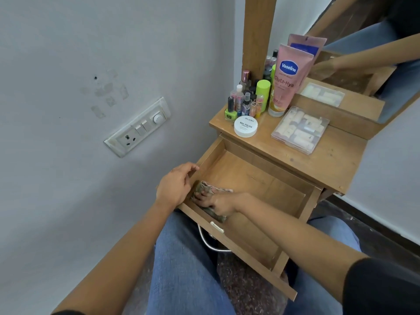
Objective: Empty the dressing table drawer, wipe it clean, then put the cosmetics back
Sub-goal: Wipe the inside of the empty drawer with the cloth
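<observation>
The light-brown wooden drawer (pixel 261 178) is standing pulled out of the wooden bench (pixel 336 155) toward the near left. Its open side is facing up, and its long axis is running along the front panel, from left to near right. Its bare floor is showing grain and faint scuffs. The left hand (pixel 175 185) is grasping the left wall at the near corner, fingers curled over the rim. The right hand (pixel 216 203) is pressing a crumpled grey-beige cloth (pixel 205 186) into that corner, fingers lying flat. On the bench beyond, a pink Vaseline tube (pixel 288 78), a white round nail-polish tub (pixel 246 126), a clear plastic box (pixel 300 129) and small bottles (pixel 263 94) are standing.
</observation>
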{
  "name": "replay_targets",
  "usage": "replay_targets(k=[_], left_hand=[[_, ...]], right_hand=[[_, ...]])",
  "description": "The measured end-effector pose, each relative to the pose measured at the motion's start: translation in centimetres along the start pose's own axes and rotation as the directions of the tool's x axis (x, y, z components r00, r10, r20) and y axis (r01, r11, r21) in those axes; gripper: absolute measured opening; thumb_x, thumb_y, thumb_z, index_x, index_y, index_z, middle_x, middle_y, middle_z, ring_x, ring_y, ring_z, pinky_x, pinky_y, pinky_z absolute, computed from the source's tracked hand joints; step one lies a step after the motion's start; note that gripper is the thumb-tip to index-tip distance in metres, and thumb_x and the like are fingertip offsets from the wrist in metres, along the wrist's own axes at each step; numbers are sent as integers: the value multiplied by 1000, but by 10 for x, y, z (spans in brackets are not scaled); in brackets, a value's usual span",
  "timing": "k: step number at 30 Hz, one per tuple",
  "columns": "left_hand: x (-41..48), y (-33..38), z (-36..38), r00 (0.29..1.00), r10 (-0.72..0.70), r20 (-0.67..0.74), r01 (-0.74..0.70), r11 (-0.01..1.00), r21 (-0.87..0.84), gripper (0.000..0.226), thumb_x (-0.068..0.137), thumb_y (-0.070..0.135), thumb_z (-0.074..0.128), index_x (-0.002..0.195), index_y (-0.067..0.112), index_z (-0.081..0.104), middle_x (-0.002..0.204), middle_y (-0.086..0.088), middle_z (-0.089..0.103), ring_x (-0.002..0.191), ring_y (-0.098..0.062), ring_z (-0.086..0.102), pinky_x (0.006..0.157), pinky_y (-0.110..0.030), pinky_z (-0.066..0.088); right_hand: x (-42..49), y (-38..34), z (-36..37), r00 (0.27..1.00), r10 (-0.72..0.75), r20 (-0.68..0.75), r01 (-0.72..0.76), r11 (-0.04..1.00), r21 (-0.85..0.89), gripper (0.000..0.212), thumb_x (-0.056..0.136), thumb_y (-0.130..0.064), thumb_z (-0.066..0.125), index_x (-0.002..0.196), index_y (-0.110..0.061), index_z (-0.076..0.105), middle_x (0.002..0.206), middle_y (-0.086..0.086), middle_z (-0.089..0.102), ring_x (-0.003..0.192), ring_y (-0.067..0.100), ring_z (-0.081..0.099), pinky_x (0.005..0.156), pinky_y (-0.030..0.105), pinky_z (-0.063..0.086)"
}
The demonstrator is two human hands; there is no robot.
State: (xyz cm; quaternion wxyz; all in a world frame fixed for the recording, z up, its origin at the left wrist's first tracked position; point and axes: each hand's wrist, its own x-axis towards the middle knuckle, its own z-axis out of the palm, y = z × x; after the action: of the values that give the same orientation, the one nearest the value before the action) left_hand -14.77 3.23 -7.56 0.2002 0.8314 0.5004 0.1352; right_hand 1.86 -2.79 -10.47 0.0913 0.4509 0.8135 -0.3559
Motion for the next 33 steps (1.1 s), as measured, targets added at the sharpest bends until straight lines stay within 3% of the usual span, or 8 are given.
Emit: replay_targets(k=[2, 8, 13, 16, 19, 24, 29, 33], left_hand=[[0, -1, 0, 1000, 3, -4, -3, 1000, 10, 39, 90, 6, 42, 112, 34, 58, 118, 13, 64, 102, -11, 62, 81, -29, 52], [0, -1, 2, 1000, -22, 1, 22, 1000, -4, 41, 92, 6, 38, 111, 37, 56, 118, 16, 63, 100, -10, 62, 78, -27, 50], [-2, 2, 0, 1000, -23, -10, 23, 1000, 0, 40, 93, 5, 38, 112, 35, 57, 120, 16, 63, 103, -11, 61, 78, -26, 49], [-3, 5, 0, 999, -40, -19, 40, 999, 15, 41, 93, 4, 38, 113, 35, 57, 120, 16, 62, 100, -11, 61, 73, -25, 47], [-3, 8, -1, 998, -66, -18, 66, 998, 10, 42, 93, 4, 37, 115, 34, 57, 122, 17, 61, 102, -12, 61, 74, -28, 49], [-3, 10, -1, 998, -64, -14, 64, 998, 14, 42, 92, 5, 38, 115, 34, 57, 121, 16, 62, 98, -13, 62, 72, -28, 49], [-4, 12, -3, 999, -48, -23, 49, 999, 12, 39, 91, 4, 41, 114, 30, 58, 121, 16, 62, 101, -14, 62, 73, -27, 47], [-3, 10, -3, 999, -33, -16, 33, 999, 23, 38, 91, 5, 42, 114, 31, 57, 120, 14, 63, 99, -14, 62, 72, -30, 51]], right_hand=[[-18, 1, 7, 1000, 3, 15, -3, 1000, -16, 67, 93, 5, 33, 152, -16, 9, 160, 8, -3, 147, 22, -4, 114, 28, -10], [-98, 19, 41, 981, 29, 190, -13, 996, -85, 77, 87, 10, 35, 152, -22, 7, 159, 2, -5, 147, 16, -5, 118, 37, -10], [-131, 30, 47, 903, 70, 424, 44, 966, -253, 68, 93, 3, 32, 152, -24, 13, 160, 0, -3, 147, 13, -4, 120, 41, -5], [-123, 27, 47, 874, 95, 477, 96, 928, -361, 68, 94, -1, 32, 152, -21, 3, 159, 2, -12, 147, 16, -9, 120, 46, -1], [-117, 22, 42, 894, 100, 437, 74, 928, -365, 74, 93, 2, 34, 152, -20, -6, 158, 1, -19, 146, 16, -15, 120, 43, -3], [-79, 12, 19, 974, 33, 225, 32, 959, -282, 77, 90, 5, 39, 151, -21, 1, 159, 0, -10, 146, 16, -10, 113, 37, -11], [-10, -11, -5, 997, 39, 72, -8, 918, -395, 72, 95, -15, 47, 152, -14, 3, 160, 9, -2, 147, 25, -3, 120, 45, 1], [13, -20, -18, 993, 100, 68, -64, 909, -412, 60, 99, -18, 35, 152, -19, 7, 160, 5, -4, 148, 24, -5, 119, 43, 6]])
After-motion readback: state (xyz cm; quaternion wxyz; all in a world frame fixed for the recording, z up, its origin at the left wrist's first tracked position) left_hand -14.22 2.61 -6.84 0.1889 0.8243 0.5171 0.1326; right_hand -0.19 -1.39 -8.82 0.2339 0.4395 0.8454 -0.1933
